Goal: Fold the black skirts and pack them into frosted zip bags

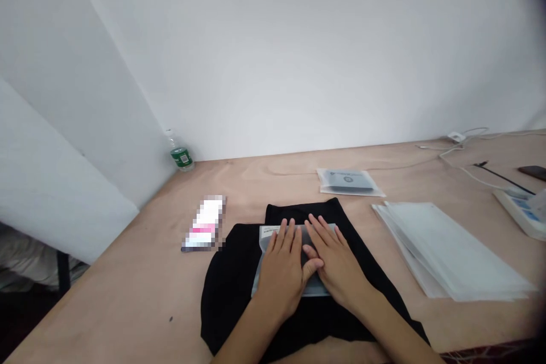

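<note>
A frosted plastic bag with a printed label at its top left lies on a spread black cloth garment. Flat on the bag's left half rests my left hand, fingers stretched out and pointing away from me. My right hand presses flat on the right half, its fingers also extended. The two thumbs meet near the bag's middle. Something dark seems to be inside the bag, but my hands cover most of it.
A phone lies left of the garment, and a bottle with a green label stands in the corner. Behind is another filled frosted bag. Frosted bags are stacked at the right, near a power strip and cables.
</note>
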